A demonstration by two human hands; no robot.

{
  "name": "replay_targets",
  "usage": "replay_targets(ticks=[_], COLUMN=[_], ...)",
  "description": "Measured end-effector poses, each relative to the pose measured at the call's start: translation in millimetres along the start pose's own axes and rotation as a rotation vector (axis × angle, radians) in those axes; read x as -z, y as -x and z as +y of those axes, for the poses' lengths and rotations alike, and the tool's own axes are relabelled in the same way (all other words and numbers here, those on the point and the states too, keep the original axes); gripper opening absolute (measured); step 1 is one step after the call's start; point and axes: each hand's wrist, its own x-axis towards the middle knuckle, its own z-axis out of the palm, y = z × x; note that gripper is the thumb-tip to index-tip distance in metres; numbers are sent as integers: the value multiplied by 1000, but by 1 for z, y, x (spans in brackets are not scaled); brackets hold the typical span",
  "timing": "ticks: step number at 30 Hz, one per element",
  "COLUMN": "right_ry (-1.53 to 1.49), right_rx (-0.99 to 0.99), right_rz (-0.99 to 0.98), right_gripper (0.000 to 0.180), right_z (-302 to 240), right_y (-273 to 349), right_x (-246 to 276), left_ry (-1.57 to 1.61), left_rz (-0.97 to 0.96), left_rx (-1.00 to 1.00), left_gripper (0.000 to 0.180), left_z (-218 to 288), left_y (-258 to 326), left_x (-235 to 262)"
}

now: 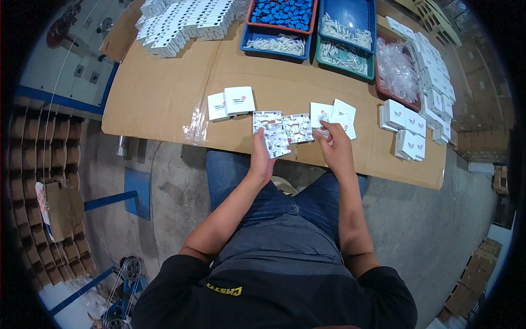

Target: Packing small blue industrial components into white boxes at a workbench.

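Observation:
My left hand (pixel 262 158) is closed on the edge of a white square plate (pixel 276 146), its moulded back facing up, near the table's front edge. Two similar plates, one partly overlapped (pixel 267 117) and one to its right (pixel 299 131), lie back side up. My right hand (pixel 337 149) pinches a small, clear-whitish piece (pixel 324 117), too small to identify; it may be a little plastic packet. Beneath and beyond those fingers lie smooth white square plates (pixel 344 113) with a small red mark. To the left, further white plates (pixel 239 98) overlap, face up.
A cardboard-covered table (pixel 159 104) bears stacked white boxed units (pixel 192 24) at far left. Trays hold blue pieces (pixel 282 13), white plugs (pixel 276 45) and clear packets (pixel 397 68). More white stacks (pixel 406 129) stand right. A cardboard divider rack (pixel 27 164) is on the left.

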Motion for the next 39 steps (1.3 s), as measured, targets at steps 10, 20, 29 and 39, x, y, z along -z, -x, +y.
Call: replay_targets(ticks=[10,20,29,39], right_ry=[80,503,438,123], right_rx=[341,110,73,605], right_rz=[-455,-219,-328,-396], right_gripper=[82,80,80,77], right_z=[-40,-84,-90,-86], right_y=[-47,-113,-137,-24], right_x=[-28,-99,-166,-72], left_ry=[-199,-439,-325,94], left_rz=[220,131,143,-158], left_rx=[233,195,156,408], left_gripper=[60,37,41,75], left_z=[32,50,51,71], left_y=[1,37,32,10], left_x=[1,40,51,36])
